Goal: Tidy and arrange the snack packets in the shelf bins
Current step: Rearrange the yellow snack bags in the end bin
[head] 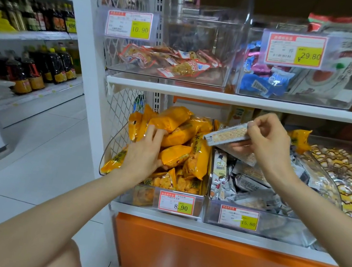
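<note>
R hand [268, 142] pinching silver pkt [227, 134], tilted up-right

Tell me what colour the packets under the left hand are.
Orange-yellow: the packets under the left hand show best in the head view.

A: Left hand [145, 151], entry?
B: Arm extended forward, palm down. Fingers straight, slightly spread, resting flat on the orange packets [178, 133].
A: Right hand [267, 142]?
B: Held higher, back of the hand toward the camera. Thumb and curled fingers pinch one end of a silver packet [227, 134]. Both forearms bare.
</note>
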`<state>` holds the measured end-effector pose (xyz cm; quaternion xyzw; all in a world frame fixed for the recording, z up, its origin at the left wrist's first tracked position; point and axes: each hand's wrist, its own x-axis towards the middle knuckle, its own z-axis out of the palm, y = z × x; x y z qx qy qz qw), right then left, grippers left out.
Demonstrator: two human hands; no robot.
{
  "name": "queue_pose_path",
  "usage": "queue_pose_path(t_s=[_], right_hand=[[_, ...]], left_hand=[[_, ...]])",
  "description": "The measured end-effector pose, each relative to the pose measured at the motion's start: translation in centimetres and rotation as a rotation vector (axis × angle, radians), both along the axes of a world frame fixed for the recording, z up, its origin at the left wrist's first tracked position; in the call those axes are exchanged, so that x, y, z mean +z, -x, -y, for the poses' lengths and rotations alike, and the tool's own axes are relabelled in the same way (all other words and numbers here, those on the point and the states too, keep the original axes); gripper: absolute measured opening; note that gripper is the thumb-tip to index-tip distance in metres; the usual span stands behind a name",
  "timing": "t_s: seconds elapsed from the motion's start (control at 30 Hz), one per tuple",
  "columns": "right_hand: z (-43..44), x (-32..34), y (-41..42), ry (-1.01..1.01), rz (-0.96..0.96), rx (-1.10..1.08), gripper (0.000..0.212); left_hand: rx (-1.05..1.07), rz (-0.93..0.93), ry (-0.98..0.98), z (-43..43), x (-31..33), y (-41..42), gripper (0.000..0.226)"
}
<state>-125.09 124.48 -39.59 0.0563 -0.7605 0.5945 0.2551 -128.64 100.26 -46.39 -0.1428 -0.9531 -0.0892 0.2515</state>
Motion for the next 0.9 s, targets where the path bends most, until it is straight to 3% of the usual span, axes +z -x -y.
queue_pose_path(t_s=[0.1,0.23,0.37,0.63,0.8,0.9], right_hand=[[-1.0,-0.3,0.1,-0.047,-0.083,-0.082,0.020],[-2.5,-0.6,0.1,-0.218,-0.225,-0.224,0.009],[-4.3,-1.1,0.3,-0.254,-0.233,-0.289,0.008],[-7.8,-1.4,1.6,-0.110,-0.132,-0.475,0.002],[-8.9,-2.9,2.1,-0.395,0.071,-0.334,0.021],[-9.1,-3.4,2.2,-0.554,0.072,-0.304,0.031]], left_hand=[[-0.004,-0.214,0.076,0.1,0.2,0.5,0.095],[-0.037,-0.321,0.146,-0.1,0.3,1.3,0.105],[0.006,-0.264,0.206,-0.9,0.7,2.1,0.097],[0.136,-0.220,0.179,-3.5,1.1,2.7,0.098],[0.097,-0.161,0.199,-3.0,1.0,3.0,0.098],[0.001,-0.124,0.253,-1.8,2.1,3.1,0.093]])
